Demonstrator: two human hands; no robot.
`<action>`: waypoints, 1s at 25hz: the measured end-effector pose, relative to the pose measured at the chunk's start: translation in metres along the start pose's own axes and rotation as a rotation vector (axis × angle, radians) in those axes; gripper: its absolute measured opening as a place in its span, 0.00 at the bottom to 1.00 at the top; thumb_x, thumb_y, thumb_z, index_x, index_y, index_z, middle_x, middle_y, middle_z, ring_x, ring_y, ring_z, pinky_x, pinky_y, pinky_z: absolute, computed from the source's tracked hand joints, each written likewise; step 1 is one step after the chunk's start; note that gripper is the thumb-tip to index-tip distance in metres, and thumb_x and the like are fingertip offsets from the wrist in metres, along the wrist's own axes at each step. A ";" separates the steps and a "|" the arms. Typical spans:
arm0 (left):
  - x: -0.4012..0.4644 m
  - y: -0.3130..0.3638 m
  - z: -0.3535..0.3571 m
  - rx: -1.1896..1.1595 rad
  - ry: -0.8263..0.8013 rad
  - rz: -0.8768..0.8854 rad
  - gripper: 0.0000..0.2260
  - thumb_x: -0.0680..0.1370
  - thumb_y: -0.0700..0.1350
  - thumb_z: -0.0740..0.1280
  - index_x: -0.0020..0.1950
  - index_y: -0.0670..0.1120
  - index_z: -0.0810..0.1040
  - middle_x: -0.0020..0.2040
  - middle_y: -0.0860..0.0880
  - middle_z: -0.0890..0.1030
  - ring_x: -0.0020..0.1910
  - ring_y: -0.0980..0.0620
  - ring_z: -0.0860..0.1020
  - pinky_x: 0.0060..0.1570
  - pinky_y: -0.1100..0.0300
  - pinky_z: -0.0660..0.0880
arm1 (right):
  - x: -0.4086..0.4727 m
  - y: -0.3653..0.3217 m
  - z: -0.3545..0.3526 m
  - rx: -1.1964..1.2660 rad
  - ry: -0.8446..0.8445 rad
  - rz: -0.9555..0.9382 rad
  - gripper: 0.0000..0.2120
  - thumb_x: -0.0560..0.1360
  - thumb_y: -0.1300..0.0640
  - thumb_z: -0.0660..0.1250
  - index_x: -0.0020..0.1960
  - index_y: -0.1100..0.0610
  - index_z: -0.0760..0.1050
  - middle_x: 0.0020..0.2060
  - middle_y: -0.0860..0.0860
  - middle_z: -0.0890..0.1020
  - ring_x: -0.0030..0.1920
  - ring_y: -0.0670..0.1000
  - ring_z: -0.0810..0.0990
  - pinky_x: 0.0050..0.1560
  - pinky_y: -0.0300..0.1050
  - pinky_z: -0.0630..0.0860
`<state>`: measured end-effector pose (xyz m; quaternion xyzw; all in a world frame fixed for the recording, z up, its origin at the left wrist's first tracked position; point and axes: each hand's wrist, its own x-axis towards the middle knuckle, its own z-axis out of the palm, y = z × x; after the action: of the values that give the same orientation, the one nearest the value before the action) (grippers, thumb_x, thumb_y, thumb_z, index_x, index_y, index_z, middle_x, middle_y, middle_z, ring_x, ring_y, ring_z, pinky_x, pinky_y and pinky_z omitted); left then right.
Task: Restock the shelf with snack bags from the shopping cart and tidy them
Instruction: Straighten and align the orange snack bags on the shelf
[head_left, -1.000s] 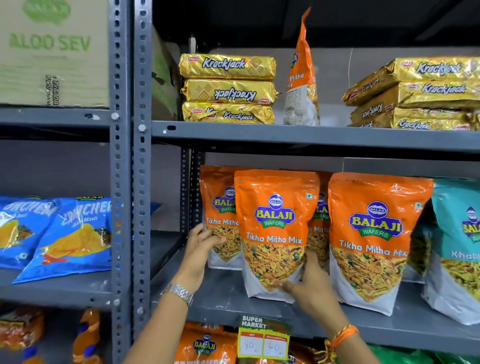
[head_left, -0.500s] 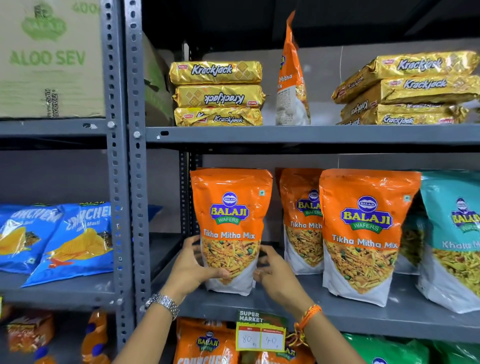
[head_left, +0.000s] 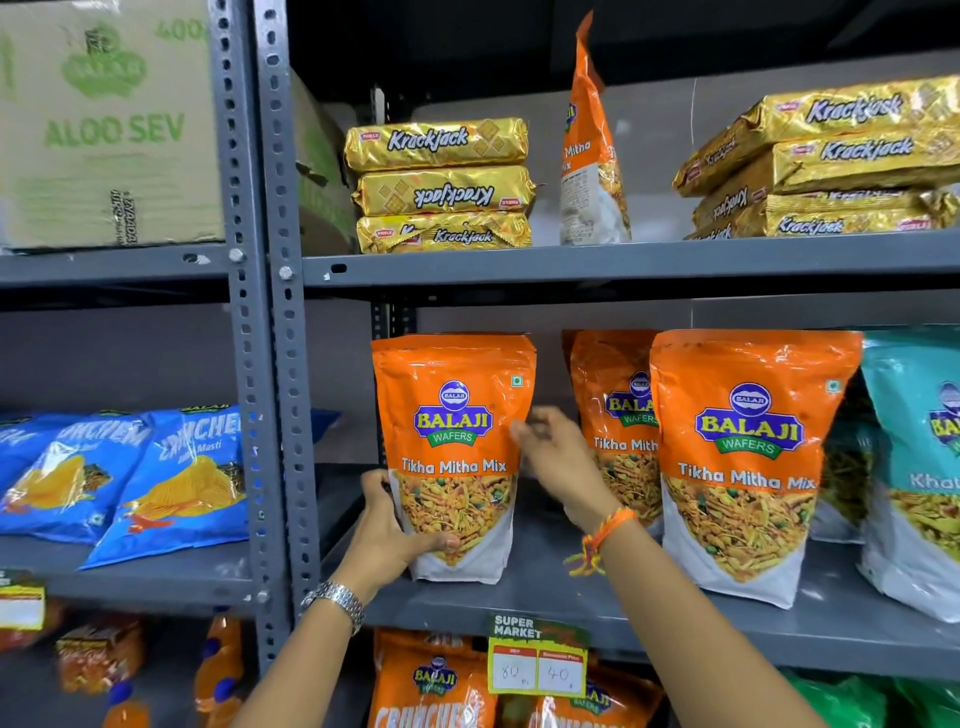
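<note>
On the grey metal shelf (head_left: 597, 597) an orange Tikha Mitha Mix bag (head_left: 452, 452) stands upright at the left end, its lower left edge gripped by the left hand (head_left: 387, 535), while the right hand (head_left: 558, 462), fingers loosely spread, touches its right edge.

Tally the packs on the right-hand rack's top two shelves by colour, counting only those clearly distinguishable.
Gold Krackjack packs: 6, in a left stack of 3 and a right stack of 3 discernible.
Orange Balaji bags: 4, one held by the left hand.
Teal bags: 1 clear.
Total: 11.
</note>
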<state>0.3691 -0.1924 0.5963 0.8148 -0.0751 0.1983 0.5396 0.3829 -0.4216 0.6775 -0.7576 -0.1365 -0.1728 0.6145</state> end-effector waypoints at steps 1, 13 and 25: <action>0.001 -0.001 -0.001 -0.001 0.001 0.002 0.45 0.60 0.46 0.86 0.63 0.52 0.57 0.58 0.59 0.76 0.54 0.64 0.75 0.46 0.71 0.74 | 0.010 -0.010 0.001 0.074 0.060 -0.006 0.15 0.81 0.49 0.65 0.64 0.54 0.73 0.58 0.51 0.83 0.57 0.52 0.83 0.59 0.55 0.82; 0.004 -0.002 -0.001 0.009 0.007 -0.020 0.45 0.59 0.47 0.86 0.63 0.53 0.58 0.56 0.59 0.77 0.52 0.63 0.76 0.45 0.67 0.74 | 0.049 -0.036 0.012 0.027 0.296 -0.113 0.07 0.82 0.52 0.64 0.47 0.53 0.76 0.43 0.48 0.83 0.42 0.46 0.84 0.38 0.39 0.80; 0.000 -0.003 -0.002 -0.005 0.004 -0.037 0.44 0.62 0.46 0.85 0.64 0.55 0.57 0.57 0.60 0.76 0.54 0.64 0.76 0.40 0.74 0.74 | 0.046 -0.048 0.005 -0.006 0.358 -0.198 0.15 0.78 0.58 0.70 0.62 0.45 0.73 0.54 0.48 0.81 0.60 0.56 0.80 0.58 0.59 0.81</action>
<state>0.3696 -0.1897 0.5938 0.8142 -0.0597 0.1897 0.5454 0.4044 -0.4073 0.7385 -0.6995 -0.0986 -0.3647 0.6066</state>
